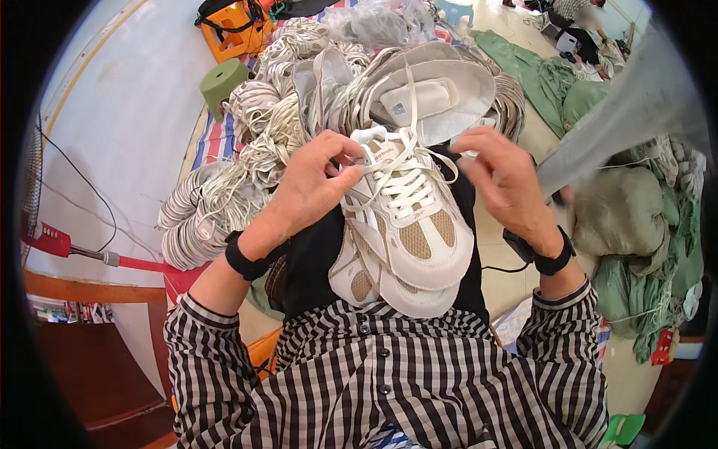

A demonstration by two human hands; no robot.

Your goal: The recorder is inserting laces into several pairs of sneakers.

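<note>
Across my lap lies a small stack of beige and white sneaker uppers (419, 224), toes toward me, with tan mesh panels. White shoelaces (407, 196) criss-cross the top one, and one strand stretches up over the pile behind. My left hand (318, 179) is closed at the upper's left collar, thumb and forefinger pinching a lace. To the right of the laces hovers my right hand (505, 176), fingers bent and thumb apart, close to a loose lace loop. Nothing shows between its fingers.
Bundled uppers with laces (262, 142) and a stack of pale uppers (441, 82) lie just beyond my knees. A green stool (223, 84) and an orange stool (235, 30) stand far left. Green sacks (621, 213) lie right. Another person (576, 15) sits far right.
</note>
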